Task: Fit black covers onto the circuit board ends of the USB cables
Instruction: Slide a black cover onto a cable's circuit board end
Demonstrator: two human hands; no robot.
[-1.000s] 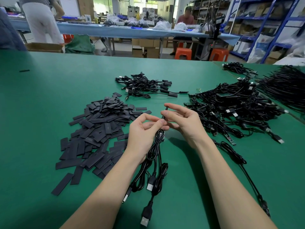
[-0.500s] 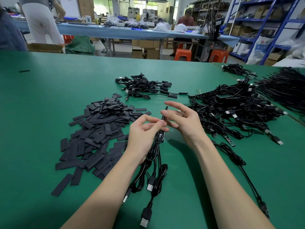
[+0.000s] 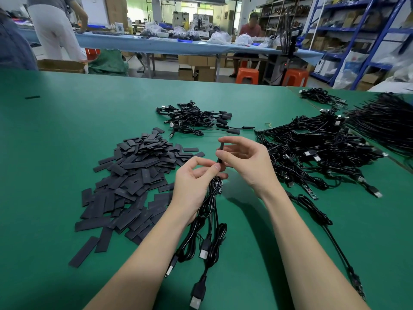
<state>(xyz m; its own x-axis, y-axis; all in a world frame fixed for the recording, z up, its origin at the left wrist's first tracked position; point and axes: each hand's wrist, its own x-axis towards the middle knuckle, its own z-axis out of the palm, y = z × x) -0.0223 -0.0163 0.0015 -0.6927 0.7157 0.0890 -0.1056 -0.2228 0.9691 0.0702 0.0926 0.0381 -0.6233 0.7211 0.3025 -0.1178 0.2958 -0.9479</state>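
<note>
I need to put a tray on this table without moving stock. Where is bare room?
Bare green table lies left of and beyond the pile of black covers. The right is crowded with tangled cables; a smaller cable bunch sits centre-back.

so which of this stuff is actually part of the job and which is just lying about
In the job:
black cover, pinched by right hand
cable bunch, held by left hand
cover pile
cable heap

Lying about:
orange stools
cardboard box
</note>
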